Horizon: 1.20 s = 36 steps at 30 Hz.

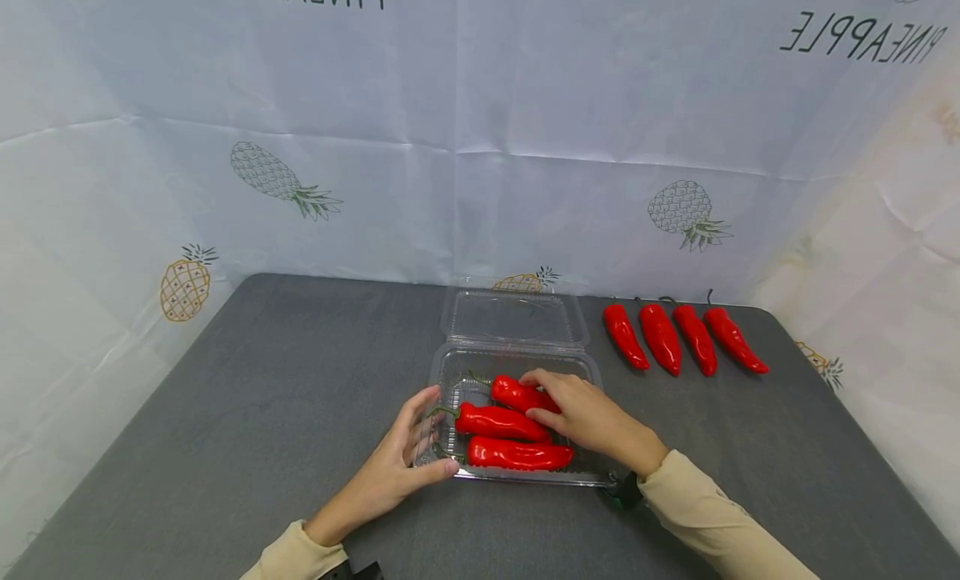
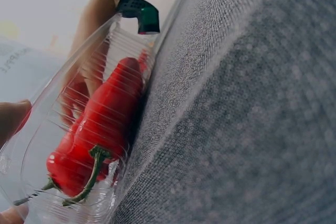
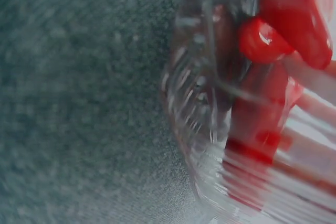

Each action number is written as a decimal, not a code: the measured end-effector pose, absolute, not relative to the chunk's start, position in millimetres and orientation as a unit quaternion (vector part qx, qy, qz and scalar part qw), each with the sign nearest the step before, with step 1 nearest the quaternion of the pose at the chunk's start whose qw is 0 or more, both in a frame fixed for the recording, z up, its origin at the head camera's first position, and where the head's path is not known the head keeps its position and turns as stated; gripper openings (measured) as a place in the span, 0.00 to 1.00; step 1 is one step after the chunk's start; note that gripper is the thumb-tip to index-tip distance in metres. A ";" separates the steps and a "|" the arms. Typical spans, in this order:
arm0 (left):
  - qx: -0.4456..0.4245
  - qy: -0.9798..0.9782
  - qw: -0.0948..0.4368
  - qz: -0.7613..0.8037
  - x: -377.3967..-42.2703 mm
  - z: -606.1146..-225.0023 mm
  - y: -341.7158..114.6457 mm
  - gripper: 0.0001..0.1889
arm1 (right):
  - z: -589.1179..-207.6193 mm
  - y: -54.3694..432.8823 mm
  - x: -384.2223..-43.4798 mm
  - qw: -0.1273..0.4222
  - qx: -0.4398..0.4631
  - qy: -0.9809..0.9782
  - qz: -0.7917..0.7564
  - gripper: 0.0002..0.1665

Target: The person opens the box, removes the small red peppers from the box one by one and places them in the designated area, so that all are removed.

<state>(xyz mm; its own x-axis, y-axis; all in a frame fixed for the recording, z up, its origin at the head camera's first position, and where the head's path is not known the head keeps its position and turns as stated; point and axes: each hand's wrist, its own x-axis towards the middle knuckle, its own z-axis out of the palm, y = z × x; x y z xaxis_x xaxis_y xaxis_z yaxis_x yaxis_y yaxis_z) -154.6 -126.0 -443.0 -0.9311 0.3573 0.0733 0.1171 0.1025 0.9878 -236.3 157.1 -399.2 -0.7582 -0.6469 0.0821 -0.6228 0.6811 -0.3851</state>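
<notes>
The right hand [image 1: 581,412] pinches the far red pepper [image 1: 513,392], which lies inside the clear container [image 1: 517,358], between the thumb (near side) and the fingers (far side). Two further peppers [image 1: 501,422] lie in the container, nearer than the right fingertips. The left hand [image 1: 392,462] spans the container's left end, fingers extended and spread. The lid [image 1: 517,317] lies open on the far side; four peppers [image 1: 660,340] lie in a row at far right
</notes>
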 end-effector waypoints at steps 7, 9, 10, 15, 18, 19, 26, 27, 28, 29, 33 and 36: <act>0.162 0.736 0.089 0.652 -154.7 -444.0 -125.9 0.47 | -398.8 158.7 -235.7 0.028 -0.344 0.921 -0.183 0.30; 0.164 0.736 0.088 0.651 -155.0 -444.2 -126.0 0.47 | -399.0 158.5 -236.0 0.028 -0.345 0.921 -0.180 0.29; 0.164 0.736 0.087 0.651 -155.1 -444.4 -126.0 0.47 | -399.1 158.6 -236.2 0.028 -0.347 0.920 -0.178 0.29; 0.163 0.735 0.089 0.652 -155.1 -444.4 -126.0 0.47 | -399.5 159.9 -237.5 0.026 -0.361 0.914 -0.181 0.28; 0.158 0.735 0.092 0.653 -154.4 -443.7 -125.8 0.47 | -398.6 160.5 -237.2 0.023 -0.361 0.912 -0.195 0.29; 0.154 0.735 0.094 0.654 -154.0 -443.3 -125.7 0.48 | -398.2 160.7 -236.8 0.020 -0.361 0.911 -0.201 0.29; 0.152 0.739 0.094 0.649 -153.4 -443.1 -125.8 0.47 | -392.8 162.6 -233.1 0.006 -0.334 0.914 -0.230 0.32; 0.155 0.739 0.092 0.649 -153.4 -443.2 -125.9 0.47 | -391.8 162.9 -232.5 0.002 -0.330 0.915 -0.232 0.32; 0.159 0.739 0.091 0.649 -153.5 -443.3 -126.0 0.47 | -390.8 163.3 -231.9 0.000 -0.327 0.915 -0.236 0.32; 0.159 0.738 0.090 0.649 -153.5 -443.2 -125.9 0.47 | -389.8 163.7 -231.4 -0.003 -0.324 0.916 -0.238 0.32; 0.163 0.739 0.088 0.647 -154.2 -443.7 -125.9 0.47 | -386.6 166.9 -229.7 -0.013 -0.316 0.915 -0.251 0.32; 0.163 0.740 0.089 0.647 -154.2 -443.4 -125.7 0.47 | -384.8 170.1 -227.8 -0.031 -0.311 0.914 -0.258 0.32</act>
<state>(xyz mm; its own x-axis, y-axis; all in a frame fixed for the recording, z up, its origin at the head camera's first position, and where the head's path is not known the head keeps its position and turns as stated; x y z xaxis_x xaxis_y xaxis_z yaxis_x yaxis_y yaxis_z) -154.2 -125.7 -443.4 -0.9314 0.3552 0.0793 0.1258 0.1096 0.9860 -227.8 170.1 -384.8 -0.8043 -0.5533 0.2169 -0.5849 0.6727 -0.4530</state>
